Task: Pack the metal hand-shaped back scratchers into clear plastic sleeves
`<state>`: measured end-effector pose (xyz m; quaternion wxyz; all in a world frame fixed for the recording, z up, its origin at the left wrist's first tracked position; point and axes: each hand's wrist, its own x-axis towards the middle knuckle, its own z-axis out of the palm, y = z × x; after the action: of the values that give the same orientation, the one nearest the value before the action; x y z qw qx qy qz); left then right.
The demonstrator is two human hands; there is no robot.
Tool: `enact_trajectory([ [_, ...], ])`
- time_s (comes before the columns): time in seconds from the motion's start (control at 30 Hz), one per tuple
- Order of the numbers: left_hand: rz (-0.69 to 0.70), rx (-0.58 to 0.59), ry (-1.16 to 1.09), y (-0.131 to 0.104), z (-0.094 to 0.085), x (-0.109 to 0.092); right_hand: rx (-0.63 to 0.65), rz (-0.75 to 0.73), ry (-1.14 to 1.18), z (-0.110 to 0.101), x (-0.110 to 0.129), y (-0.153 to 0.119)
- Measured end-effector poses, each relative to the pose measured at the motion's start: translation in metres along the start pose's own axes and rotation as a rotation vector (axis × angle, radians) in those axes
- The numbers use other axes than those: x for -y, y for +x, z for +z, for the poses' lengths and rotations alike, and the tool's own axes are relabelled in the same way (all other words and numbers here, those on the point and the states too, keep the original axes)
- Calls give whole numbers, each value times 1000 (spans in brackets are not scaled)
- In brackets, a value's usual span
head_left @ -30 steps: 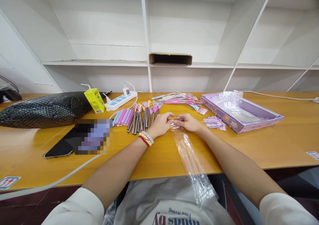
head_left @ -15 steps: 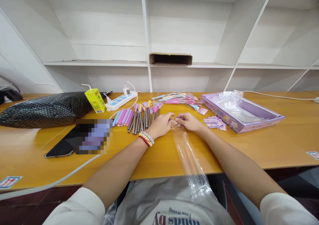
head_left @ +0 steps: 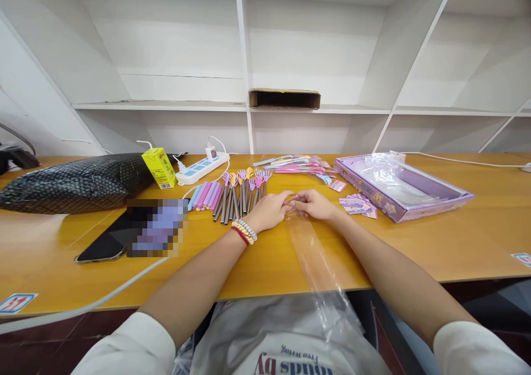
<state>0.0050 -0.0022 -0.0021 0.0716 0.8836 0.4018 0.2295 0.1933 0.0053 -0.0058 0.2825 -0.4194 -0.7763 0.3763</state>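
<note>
A long clear plastic bag (head_left: 311,248) hangs from my fingertips over the table edge and onto my lap. My left hand (head_left: 271,209) pinches its top end, with bracelets round the wrist. Close beside it, my right hand (head_left: 313,203) is closed on the same end, thumb against fingers. Just left of my left hand lie several hand-shaped back scratchers (head_left: 238,195) with metal rods and coloured claws. Pink, purple and blue foam handles (head_left: 204,196) lie in a row beside them. Bagged scratchers (head_left: 298,165) are piled beyond my hands.
At right stands a purple display box (head_left: 398,212) holding clear plastic, with printed cards (head_left: 359,204) beside it. On the left are a power strip (head_left: 203,168), a yellow drink carton (head_left: 159,167), a black package (head_left: 78,184) and a phone (head_left: 103,237). A cardboard box (head_left: 284,99) sits on the shelf.
The lower end of the clear bag has shifted slightly to the right over my lap. My hands stay nearly in place, with small finger movements at the bag's top end.
</note>
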Motion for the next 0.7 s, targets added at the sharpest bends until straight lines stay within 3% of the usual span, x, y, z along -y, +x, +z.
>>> enact_trajectory([
  [0.37, 15, -96, -31, 2, 2, 2, 68, 46, 49, -1, -5, 1],
  [0.57, 55, -34, -87, 1, 4, 3, 113, 53, 12, -2, -3, 0],
  [0.7, 61, -68, -88, 1, 4, 1, 98, 56, 33, -2, -1, 0],
])
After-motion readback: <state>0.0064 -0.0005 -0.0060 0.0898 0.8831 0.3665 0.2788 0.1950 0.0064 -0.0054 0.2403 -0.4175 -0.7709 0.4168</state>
